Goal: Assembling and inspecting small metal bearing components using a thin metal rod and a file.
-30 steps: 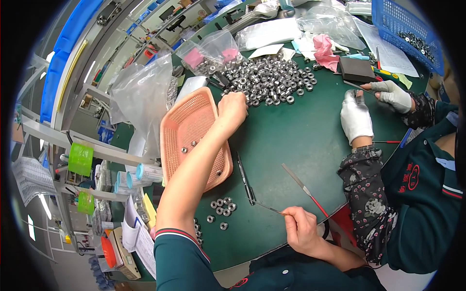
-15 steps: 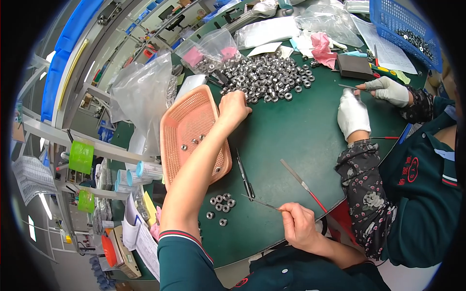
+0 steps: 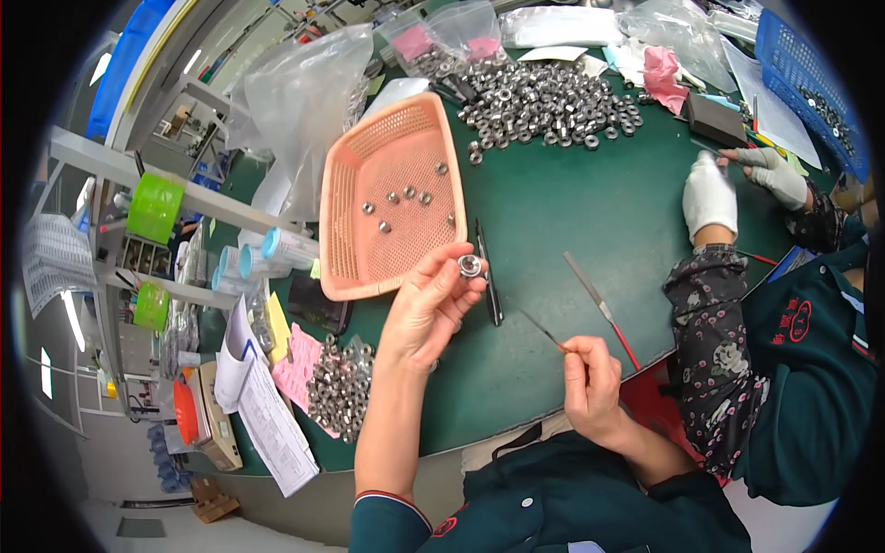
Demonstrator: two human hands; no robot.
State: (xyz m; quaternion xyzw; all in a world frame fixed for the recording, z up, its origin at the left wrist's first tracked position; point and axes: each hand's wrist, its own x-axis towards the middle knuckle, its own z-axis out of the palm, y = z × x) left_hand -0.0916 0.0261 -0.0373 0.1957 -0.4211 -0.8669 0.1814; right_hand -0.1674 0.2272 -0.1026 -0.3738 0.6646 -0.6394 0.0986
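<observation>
My left hand (image 3: 429, 309) is raised in front of the basket, a shiny metal ring (image 3: 470, 266) pinched between its thumb and fingers. Lower right of it, my right hand (image 3: 593, 382) grips a thin needle file (image 3: 537, 323) near one end, its dark tip pointing toward the left hand. File and ring are apart. Behind my left hand stands a pink plastic basket (image 3: 334, 267) with several metal rings in it. A large heap of similar rings (image 3: 544, 101) lies at the far side of the green table (image 3: 544, 207).
A black pen (image 3: 489, 276) and a red-handled flat file (image 3: 604, 313) lie on the table. Another pile of rings (image 3: 341, 387) is left of my forearm, near papers (image 3: 277, 433). At right, a co-worker's gloved hands (image 3: 712, 198) work beside a blue basket (image 3: 793, 69).
My left hand has drawn back from the heap's edge and now holds up a metal ring. My right hand keeps the needle file. The view has shifted, revealing the pile at left.
</observation>
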